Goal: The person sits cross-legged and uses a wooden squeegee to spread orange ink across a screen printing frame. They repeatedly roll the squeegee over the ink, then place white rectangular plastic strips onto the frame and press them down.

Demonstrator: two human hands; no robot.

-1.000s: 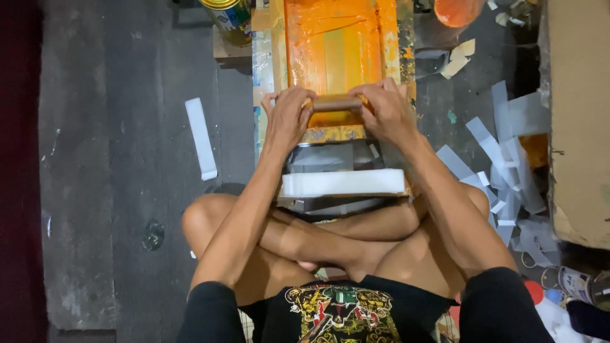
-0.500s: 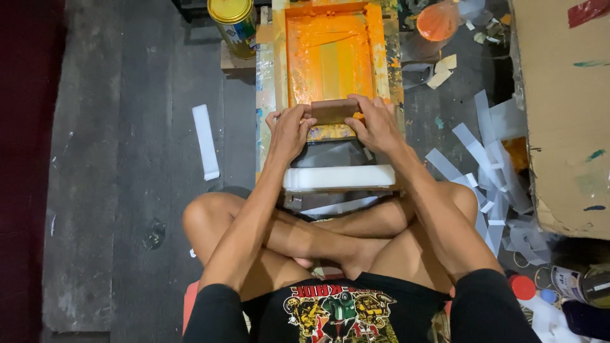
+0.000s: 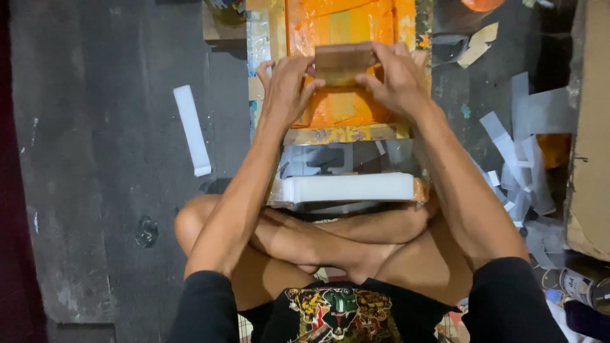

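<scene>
Head view: left hand [image 3: 287,86] and right hand [image 3: 395,79] both clamped on a wooden squeegee [image 3: 344,62], set about midway on the orange-inked printing screen [image 3: 346,38]. Ink spread across the mesh; lower stretch toward the frame's near edge seemingly left. White strip stack [image 3: 346,187] just beneath.

The squeegee [image 3: 344,62] between my hands has a dull, worn wooden block, matt brown. Under it the screen frame [image 3: 346,133] looks wooden too, its mesh slick and glossy with wet orange ink. The stack of white strips [image 3: 346,188] by my legs looks like smooth paper, and the floor [image 3: 101,190] is rough, matt grey boards
</scene>
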